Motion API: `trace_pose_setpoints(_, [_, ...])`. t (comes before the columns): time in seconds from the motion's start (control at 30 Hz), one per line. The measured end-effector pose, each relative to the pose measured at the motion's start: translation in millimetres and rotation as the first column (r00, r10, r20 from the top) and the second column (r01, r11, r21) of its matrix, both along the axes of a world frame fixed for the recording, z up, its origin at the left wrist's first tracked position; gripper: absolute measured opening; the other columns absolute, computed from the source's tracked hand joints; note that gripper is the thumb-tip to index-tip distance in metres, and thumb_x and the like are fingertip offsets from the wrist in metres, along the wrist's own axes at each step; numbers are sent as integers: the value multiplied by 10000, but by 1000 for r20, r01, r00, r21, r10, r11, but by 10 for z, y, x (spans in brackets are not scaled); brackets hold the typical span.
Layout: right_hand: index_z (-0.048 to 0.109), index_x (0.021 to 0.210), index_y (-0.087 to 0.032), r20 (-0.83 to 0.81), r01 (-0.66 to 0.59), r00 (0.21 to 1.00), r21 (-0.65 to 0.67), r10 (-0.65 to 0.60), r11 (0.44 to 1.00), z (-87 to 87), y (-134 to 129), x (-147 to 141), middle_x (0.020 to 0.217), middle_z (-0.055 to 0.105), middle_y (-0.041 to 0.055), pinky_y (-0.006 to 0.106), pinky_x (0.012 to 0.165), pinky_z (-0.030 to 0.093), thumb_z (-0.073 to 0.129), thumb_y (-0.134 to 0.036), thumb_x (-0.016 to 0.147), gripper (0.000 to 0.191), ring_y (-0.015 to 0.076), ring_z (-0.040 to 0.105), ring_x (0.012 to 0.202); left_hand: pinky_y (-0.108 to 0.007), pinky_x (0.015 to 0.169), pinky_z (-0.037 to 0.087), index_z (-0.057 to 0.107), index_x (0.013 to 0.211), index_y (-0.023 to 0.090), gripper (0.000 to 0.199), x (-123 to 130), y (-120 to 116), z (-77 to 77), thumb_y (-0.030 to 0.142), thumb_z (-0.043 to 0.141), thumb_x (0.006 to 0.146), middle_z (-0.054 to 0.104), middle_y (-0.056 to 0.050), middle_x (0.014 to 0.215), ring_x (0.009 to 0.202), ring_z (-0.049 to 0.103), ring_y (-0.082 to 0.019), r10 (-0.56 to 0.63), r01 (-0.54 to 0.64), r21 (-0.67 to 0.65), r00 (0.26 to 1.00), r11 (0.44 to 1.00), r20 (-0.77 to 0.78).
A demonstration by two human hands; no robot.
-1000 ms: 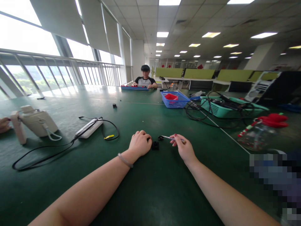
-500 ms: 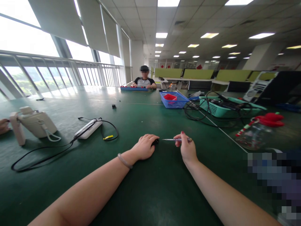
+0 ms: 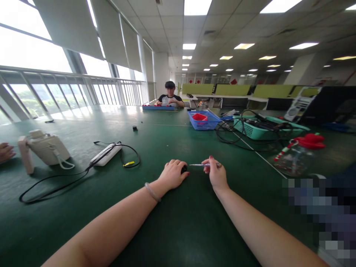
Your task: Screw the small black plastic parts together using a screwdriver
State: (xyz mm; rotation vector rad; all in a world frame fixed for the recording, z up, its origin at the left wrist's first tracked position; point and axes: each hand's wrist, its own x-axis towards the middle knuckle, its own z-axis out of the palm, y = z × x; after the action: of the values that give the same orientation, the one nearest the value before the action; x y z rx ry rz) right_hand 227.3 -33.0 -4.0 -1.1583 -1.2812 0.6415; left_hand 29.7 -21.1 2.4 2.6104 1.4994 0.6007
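My left hand [image 3: 172, 174] lies low over the green tabletop [image 3: 178, 230], its fingers closed around a small black rounded object [image 3: 184, 169]. Most of that object is hidden by the fingers, so its kind does not show. A grey bangle circles the left wrist. To the right, my right hand [image 3: 217, 173] grips a slim silver screwdriver [image 3: 198, 165] between thumb and fingers. Its thin shaft points left, level with the black object, and a small gap separates tip and object.
At left are a white power bank [image 3: 107, 155] with a black cable, and a beige bottle-shaped case [image 3: 50, 150] beside another person's hand [image 3: 6, 152]. A blue basket [image 3: 204, 122], a teal basket [image 3: 251, 131] with cables and a red-lidded jar [image 3: 296, 159] stand right. Someone sits across.
The view has shifted slightly. My left thumb now stretches out below the black object. The screwdriver keeps about the same gap from it. The person across has moved one arm.
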Motion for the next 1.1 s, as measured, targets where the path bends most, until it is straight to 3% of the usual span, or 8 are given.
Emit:
trace_pose_setpoints(0.37, [647,731,-198,32,-21,999,-27,22,999,36,-58,3,608,576,18,293,559,433,404,-620,905,517,167,549,584,-400,947,421,577,1153,265,276,38,-61,74,392,467,934,613,-56,1121,1104,509,-249,19,-20,-21,999,1000,-42])
trace_pose_setpoints(1.1, [663,744,-201,46,-27,999,-14,27,1000,6,-31,13,601,582,11,289,553,435,397,-619,909,521,163,557,578,-396,932,427,573,1167,272,278,24,-42,34,386,481,930,620,-53,1110,1095,514,-245,8,-8,12,1000,1000,-29])
